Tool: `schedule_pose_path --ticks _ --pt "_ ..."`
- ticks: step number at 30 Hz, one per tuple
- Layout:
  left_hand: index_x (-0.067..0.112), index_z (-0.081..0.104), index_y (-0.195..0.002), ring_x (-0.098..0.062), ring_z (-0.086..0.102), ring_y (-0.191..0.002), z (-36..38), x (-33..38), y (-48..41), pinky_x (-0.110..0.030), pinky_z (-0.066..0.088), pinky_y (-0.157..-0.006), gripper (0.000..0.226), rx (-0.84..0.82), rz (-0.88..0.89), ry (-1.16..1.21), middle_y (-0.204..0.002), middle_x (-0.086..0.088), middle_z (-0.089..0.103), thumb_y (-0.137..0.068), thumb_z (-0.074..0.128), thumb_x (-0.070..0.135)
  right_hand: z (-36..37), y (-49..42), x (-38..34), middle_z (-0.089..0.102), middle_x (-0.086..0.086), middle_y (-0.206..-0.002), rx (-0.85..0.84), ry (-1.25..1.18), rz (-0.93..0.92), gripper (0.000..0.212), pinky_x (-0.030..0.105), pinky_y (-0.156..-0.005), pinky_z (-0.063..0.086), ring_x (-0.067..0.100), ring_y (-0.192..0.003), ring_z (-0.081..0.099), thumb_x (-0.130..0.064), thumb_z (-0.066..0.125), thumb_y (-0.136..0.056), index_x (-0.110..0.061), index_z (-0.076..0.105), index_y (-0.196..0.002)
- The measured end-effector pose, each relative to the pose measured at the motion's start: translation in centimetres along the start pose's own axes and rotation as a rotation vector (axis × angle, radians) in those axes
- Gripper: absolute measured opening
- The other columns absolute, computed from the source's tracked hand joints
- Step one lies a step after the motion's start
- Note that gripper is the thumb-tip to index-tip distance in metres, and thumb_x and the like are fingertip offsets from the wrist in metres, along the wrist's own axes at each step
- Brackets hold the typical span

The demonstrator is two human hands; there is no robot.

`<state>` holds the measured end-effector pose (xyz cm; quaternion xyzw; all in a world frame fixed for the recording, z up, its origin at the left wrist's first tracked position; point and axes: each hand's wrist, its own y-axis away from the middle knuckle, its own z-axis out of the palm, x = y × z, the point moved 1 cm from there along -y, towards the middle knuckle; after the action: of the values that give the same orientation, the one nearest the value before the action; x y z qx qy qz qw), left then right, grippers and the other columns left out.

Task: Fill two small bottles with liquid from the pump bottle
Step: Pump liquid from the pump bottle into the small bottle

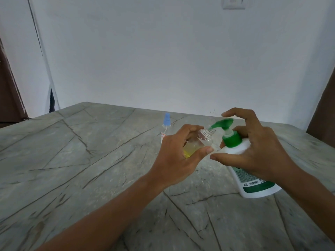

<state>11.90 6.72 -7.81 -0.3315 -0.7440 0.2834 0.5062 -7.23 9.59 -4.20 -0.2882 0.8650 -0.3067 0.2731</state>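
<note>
A white pump bottle [253, 185] with a green collar and green pump head [223, 124] stands tilted on the grey table. My right hand [253, 151] wraps its shoulder, the index finger curled over the pump head. My left hand [175, 160] holds a small clear bottle [201, 140], uncapped and tilted, its threaded mouth touching the pump's spout. Yellow liquid fills its lower part. A second small clear bottle [165, 131] with a light blue spray cap stands upright on the table just behind my left hand.
The grey stone-patterned table [81, 169] stretches left and toward me. A white wall [163, 60] rises behind the table's far edge. Dark brown frames show at the far left and far right edges.
</note>
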Motion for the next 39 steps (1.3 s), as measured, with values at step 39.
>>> schedule_pose_path --ticks 39 --pt "0.012 0.059 -0.120 -0.002 0.065 -0.096 0.23 -0.08 0.18 -0.022 0.055 -0.081 0.048 -0.022 0.016 -0.030 -0.108 0.007 0.069 -0.080 0.076 0.033 -0.18 -0.09 -0.58 0.067 -0.023 -0.079 0.070 0.056 -0.044 0.063 0.000 -0.059 0.045 -0.010 -0.071 0.065 -0.049 0.084 -0.059 -0.038 0.048 -0.109"
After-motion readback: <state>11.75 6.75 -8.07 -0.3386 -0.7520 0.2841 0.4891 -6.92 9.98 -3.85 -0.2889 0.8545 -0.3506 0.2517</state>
